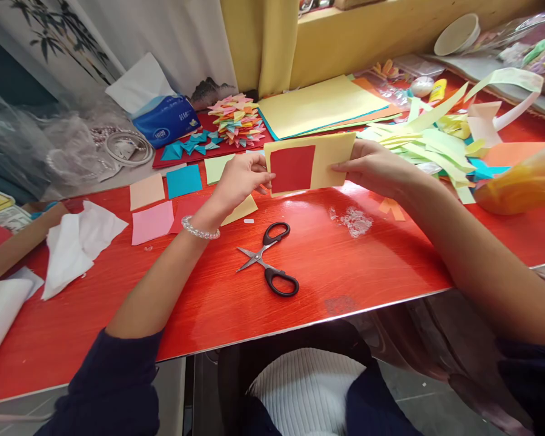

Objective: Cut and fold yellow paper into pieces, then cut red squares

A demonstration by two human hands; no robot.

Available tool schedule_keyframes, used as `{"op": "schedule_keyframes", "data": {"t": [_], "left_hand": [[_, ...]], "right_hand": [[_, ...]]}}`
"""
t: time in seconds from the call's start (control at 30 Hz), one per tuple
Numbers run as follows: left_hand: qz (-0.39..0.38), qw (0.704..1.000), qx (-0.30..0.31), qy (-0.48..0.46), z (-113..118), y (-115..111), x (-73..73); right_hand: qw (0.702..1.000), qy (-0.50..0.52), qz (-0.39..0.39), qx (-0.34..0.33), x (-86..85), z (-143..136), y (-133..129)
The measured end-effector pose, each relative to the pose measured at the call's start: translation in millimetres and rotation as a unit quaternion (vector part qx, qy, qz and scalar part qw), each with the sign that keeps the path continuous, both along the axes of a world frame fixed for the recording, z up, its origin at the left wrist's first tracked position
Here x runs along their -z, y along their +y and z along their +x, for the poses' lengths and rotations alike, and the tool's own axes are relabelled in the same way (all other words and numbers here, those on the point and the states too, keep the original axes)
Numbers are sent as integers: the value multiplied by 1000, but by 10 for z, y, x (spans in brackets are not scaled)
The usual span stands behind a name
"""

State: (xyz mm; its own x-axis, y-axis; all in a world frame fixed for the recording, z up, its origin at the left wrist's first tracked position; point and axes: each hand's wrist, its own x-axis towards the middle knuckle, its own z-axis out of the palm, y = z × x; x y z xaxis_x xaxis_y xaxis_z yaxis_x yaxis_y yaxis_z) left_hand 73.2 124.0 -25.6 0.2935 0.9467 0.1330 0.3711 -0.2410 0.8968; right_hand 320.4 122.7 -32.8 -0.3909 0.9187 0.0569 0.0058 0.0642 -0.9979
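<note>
A strip of yellow paper (329,157) is held up above the table, with a red paper square (293,169) lying against its left part. My left hand (243,178) pinches the left edge, where the red square and the yellow strip meet. At the right end, my right hand (375,166) grips the yellow strip between thumb and fingers. Below them, scissors (257,257) with black handles lie spread on the red table. Beside my left wrist rest paper squares, among them a blue one (184,181), a pink one (153,223) and a peach one (147,192).
Behind my hands are stacked paper sheets (318,109), a folded-paper cluster (238,118) and a blue tissue pack (163,118). Green paper strips (429,142) pile up at right. Crumpled tissue (79,245) and a cardboard box (27,239) sit at left. The table's front edge (300,324) runs below.
</note>
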Motion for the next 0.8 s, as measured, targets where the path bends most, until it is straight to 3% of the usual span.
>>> {"op": "schedule_keyframes", "data": {"t": [0.23, 0.5, 0.67, 0.8], "left_hand": [[48, 996, 1, 79, -126, -86, 189], [190, 975, -10, 114, -117, -156, 172], [210, 963, -7, 167, -125, -149, 228], [210, 962, -1, 173, -117, -145, 238]], "right_hand": [[999, -39, -20, -25, 54, 44, 13], [999, -44, 12, -20, -37, 17, -49], [993, -121, 1, -9, -12, 53, -28], [992, -123, 6, 6, 4, 44, -17]]}}
